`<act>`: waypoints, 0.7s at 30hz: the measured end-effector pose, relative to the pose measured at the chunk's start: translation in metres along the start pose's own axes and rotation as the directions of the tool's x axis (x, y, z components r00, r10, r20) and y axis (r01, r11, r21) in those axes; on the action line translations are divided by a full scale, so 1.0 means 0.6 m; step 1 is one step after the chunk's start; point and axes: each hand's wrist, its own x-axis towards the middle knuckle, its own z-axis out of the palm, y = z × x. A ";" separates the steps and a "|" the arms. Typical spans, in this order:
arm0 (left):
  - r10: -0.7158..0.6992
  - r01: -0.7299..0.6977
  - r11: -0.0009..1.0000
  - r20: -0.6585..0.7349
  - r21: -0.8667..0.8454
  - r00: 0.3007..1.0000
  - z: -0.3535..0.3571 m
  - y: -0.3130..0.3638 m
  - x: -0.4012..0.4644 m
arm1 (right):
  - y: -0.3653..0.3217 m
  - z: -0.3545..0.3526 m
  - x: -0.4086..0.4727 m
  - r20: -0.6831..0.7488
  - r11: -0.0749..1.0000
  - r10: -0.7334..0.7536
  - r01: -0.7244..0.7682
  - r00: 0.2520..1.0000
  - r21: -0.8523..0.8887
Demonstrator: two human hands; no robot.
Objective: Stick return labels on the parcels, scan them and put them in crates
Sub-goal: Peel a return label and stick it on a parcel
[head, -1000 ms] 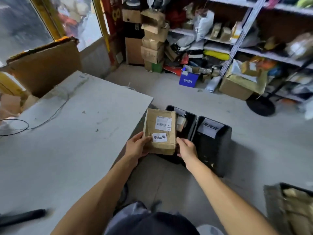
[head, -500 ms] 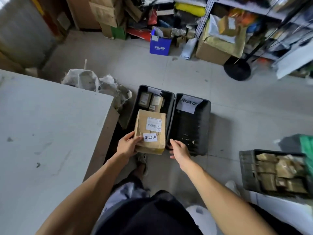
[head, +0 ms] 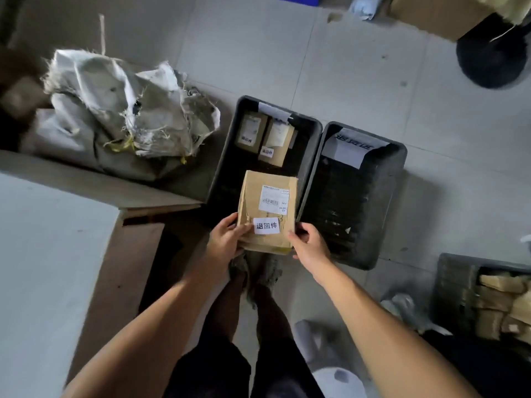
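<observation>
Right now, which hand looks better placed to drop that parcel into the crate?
Left, probably. The left hand grips the parcel over the left crate; the right hand only touches its edge.

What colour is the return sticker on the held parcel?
White with black characters, clearest in the head view.

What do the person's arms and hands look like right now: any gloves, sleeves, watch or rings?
Both forearms are bare up to the frame's bottom edge, with no sleeve in view. The left hand and the right hand wear no gloves. No watch, wristband or ring shows on either wrist or on the visible fingers.
</observation>
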 end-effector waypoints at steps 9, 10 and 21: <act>-0.078 0.076 0.997 -0.127 -0.019 0.989 0.027 -0.105 0.439 | 0.104 0.142 0.437 0.068 0.999 -0.027 0.030 0.997 -0.039; -0.098 0.090 0.995 -0.163 -0.053 0.982 0.025 -0.118 0.477 | 0.113 0.160 0.471 0.071 0.997 -0.049 0.052 0.996 -0.049; -0.258 0.194 0.822 -0.046 -0.535 0.965 0.021 -0.179 0.690 | 0.130 0.371 0.685 -0.047 0.991 -0.128 0.129 0.991 0.027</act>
